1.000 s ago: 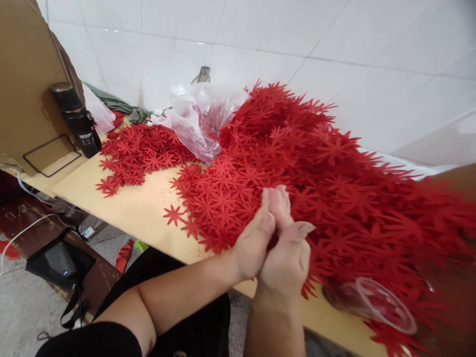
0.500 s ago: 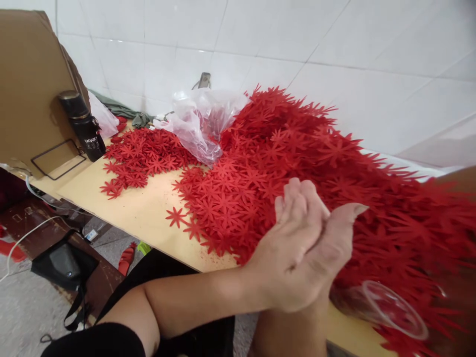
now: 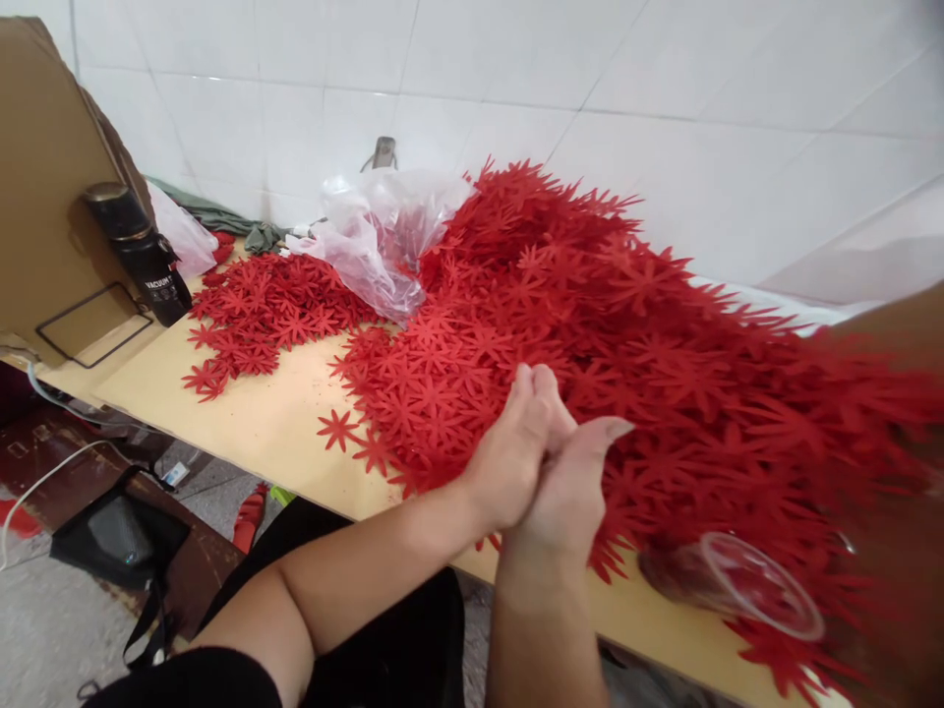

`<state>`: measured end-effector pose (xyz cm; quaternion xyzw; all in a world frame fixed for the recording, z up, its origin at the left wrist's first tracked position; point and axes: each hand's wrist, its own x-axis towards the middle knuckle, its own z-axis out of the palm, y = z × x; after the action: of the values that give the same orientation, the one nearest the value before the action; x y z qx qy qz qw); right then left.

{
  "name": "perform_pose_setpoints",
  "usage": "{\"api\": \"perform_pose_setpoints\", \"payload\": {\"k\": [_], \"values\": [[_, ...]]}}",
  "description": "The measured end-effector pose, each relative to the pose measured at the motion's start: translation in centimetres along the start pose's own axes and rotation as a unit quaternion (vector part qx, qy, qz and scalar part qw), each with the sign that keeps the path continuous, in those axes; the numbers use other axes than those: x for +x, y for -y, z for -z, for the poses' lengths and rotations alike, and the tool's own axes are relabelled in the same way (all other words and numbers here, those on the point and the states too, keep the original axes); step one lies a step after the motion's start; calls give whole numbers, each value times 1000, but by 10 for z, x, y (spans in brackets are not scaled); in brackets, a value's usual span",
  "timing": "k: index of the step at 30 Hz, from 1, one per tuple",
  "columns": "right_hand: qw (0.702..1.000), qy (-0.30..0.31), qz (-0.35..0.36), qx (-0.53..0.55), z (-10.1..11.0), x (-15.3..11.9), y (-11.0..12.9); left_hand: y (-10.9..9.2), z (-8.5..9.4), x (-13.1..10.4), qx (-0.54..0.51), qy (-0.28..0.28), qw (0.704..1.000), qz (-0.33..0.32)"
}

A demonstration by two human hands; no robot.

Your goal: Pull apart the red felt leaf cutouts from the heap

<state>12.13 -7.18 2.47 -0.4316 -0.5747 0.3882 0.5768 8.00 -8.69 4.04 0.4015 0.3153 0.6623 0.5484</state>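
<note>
My left hand (image 3: pixel 505 467) and my right hand (image 3: pixel 571 492) are pressed palm against palm over the near edge of the table. Their fingers are stretched out and point away from me, and the right thumb sticks out to the side. Nothing shows in either hand, though the space between the palms is hidden. Just beyond them lies a large heap of red star-shaped cut-outs (image 3: pixel 619 344), like many-petalled flowers. To the right of my hands a clear plastic cup (image 3: pixel 763 587) lies on its side among the cut-outs.
A smaller red pile (image 3: pixel 272 310) is on the tabletop (image 3: pixel 284 433) at left, beside a crumpled clear plastic bag (image 3: pixel 369 256). A black vacuum flask (image 3: pixel 151 261) leans by a cardboard box (image 3: pixel 44 177). White tiled wall (image 3: pixel 487 49) closes off the back.
My hands have moved left and closer to me, still pressed together, and have turned slightly. The view has shifted a little to the right. Cup and heaps appear unmoved.
</note>
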Motion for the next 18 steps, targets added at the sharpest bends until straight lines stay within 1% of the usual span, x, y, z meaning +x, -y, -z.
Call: {"api": "perform_pose_setpoints", "payload": {"k": [1, 2, 4, 5, 6, 7, 8, 10, 11, 14, 16, 18], "values": [[998, -14, -50, 16, 2, 11, 3, 2, -2, -10, 37, 17, 999, -8], [995, -26, -93, 20, 4, 21, 7, 4, -4, -19, 55, 33, 998, 1], [987, -56, -150, 22, 4, 38, 14, 7, -6, -29, 11, 4, 999, 48], [983, -75, -164, 32, 3, 43, 17, 8, -7, -30, -32, -27, 996, 80], [982, -88, -159, 45, 2, 47, 18, 9, -7, -29, -80, -64, 989, 109], [984, -98, -136, 57, 0, 48, 18, 9, -6, -26, -127, -99, 978, 132], [987, -106, -106, 65, -2, 48, 17, 8, -5, -22, -167, -128, 967, 145], [989, -120, -44, 69, -6, 46, 14, 7, -1, -11, -237, -159, 947, 146], [989, -127, -22, 70, -7, 45, 12, 6, 2, -6, -261, -159, 941, 143], [986, -144, 24, 75, -8, 43, 6, 3, 11, 8, -291, -165, 927, 168], [986, -149, 49, 57, -8, 42, 3, 0, 18, 16, -294, -167, 925, 174], [986, -148, 68, 33, -7, 41, 0, -4, 23, 24, -292, -166, 927, 166]]}}
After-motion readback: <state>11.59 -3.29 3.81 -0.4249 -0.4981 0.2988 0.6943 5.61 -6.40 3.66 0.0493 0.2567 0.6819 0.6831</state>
